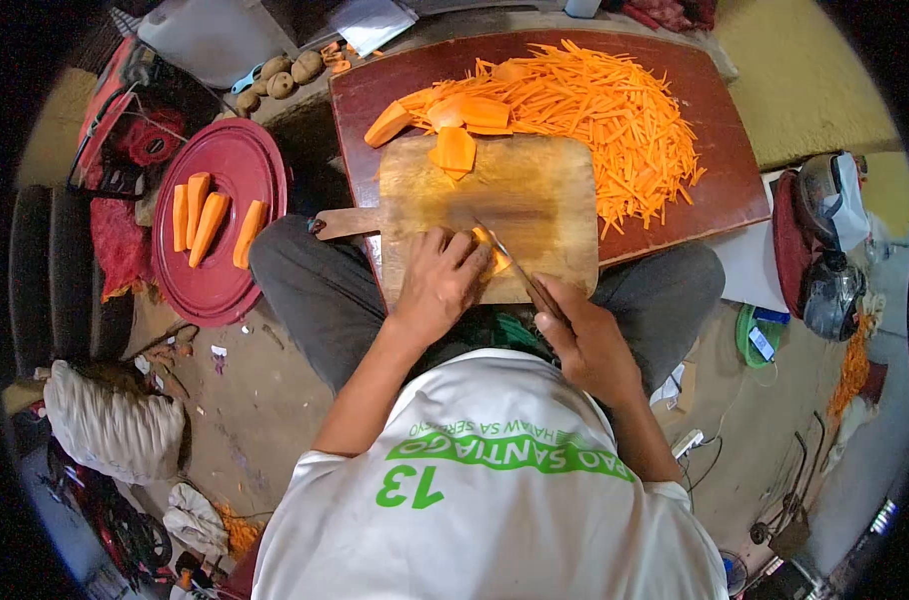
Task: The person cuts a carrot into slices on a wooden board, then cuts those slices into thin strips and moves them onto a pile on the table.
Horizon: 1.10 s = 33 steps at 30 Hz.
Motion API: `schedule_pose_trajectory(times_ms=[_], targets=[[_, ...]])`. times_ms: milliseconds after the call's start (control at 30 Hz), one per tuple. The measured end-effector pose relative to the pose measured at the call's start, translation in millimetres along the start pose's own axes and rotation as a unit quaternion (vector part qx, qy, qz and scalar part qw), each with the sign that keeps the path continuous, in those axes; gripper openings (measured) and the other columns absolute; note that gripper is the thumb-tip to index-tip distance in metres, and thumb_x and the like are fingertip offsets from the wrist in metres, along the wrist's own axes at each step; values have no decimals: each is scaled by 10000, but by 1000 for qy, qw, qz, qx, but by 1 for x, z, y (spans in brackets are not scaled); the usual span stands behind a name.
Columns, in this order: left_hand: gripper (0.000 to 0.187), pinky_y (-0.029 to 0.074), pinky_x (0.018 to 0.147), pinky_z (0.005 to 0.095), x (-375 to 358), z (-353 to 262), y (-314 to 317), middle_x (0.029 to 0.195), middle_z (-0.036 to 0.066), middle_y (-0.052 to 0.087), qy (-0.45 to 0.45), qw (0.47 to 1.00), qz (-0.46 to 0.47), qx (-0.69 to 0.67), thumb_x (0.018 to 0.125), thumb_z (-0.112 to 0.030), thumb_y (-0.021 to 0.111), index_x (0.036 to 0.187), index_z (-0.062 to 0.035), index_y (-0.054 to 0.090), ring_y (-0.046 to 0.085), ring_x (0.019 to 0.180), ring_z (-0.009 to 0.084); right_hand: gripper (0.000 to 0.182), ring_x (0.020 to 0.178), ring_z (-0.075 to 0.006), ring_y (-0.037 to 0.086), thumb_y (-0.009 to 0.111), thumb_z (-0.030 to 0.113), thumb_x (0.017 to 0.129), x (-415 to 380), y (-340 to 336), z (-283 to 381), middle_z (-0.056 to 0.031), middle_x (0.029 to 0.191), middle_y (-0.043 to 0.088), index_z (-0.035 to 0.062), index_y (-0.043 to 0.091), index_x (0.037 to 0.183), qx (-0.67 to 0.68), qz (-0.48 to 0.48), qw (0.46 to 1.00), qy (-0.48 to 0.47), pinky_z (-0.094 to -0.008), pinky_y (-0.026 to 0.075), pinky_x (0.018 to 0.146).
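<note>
A wooden cutting board (pixel 545 200) with a handle lies on a dark red table. My left hand (pixel 443 278) presses with bent fingers on a piece of carrot (pixel 497 260) near the board's front edge. In my right hand (pixel 590 340) is a knife (pixel 520 270), its blade beside that carrot and close to my left fingertips. Flat carrot slices (pixel 455 150) rest at the board's back edge, with thicker pieces behind them. A large heap of thin carrot strips (pixel 625 125) spreads over the table behind and to the right of the board.
A round red lid (pixel 265 165) at the left bears several peeled carrots (pixel 210 228). Brown root vegetables (pixel 307 67) lie at the back left. The table (pixel 720 150) ends near my knees. A green basket (pixel 750 335) stands at the right.
</note>
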<state>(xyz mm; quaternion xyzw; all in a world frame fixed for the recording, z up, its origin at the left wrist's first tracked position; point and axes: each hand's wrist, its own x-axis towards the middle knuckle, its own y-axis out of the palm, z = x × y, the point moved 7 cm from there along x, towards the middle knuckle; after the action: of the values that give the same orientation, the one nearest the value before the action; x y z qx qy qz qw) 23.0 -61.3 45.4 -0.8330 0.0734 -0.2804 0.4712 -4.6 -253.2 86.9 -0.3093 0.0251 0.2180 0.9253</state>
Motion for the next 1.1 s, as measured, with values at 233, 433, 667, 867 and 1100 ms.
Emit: schedule_pose_trajectory(times_ms=[233,433,667,867,1100], targets=[[323,448,893,493,3,-5,-4,1139,113,652,25,1000,-16,-8,812,-141,823,1102,-41,720,594,1042,336,479,1263,-451,679,623,143,1053,-14,2,10,-301,1356,686,-20,549,1498,-13,21,999,29,-441,537,1058],[271,456,882,497,4,-5,2,1103,122,662,14,999,-19,-30,868,-191,842,1051,-43,708,603,1008,351,490,1287,-437,680,616,162,1064,-20,-3,-3,-308,1376,682,-54,557,1499,10,-2,998,55,-427,526,1085],[212,450,880,483,4,23,-16,1109,137,661,-53,997,-43,-35,875,-117,808,1046,-37,712,606,1023,360,475,1277,-419,691,623,159,1064,-17,0,-3,-296,1369,692,-51,573,1487,4,3,999,50,-419,524,1088],[224,469,894,491,20,54,-31,1155,137,678,-61,993,-97,18,850,-104,820,1046,-37,735,625,1055,377,455,1233,-454,685,617,219,1076,-17,3,-11,-272,1344,696,36,548,1486,-5,-7,999,31,-489,558,1044],[282,451,928,486,3,-9,-1,1109,116,642,34,998,4,-59,840,-119,812,1102,-48,737,593,1037,349,466,1205,-459,694,613,193,1074,-15,0,-7,-278,1307,705,35,526,1503,-7,6,1000,12,-495,567,997]])
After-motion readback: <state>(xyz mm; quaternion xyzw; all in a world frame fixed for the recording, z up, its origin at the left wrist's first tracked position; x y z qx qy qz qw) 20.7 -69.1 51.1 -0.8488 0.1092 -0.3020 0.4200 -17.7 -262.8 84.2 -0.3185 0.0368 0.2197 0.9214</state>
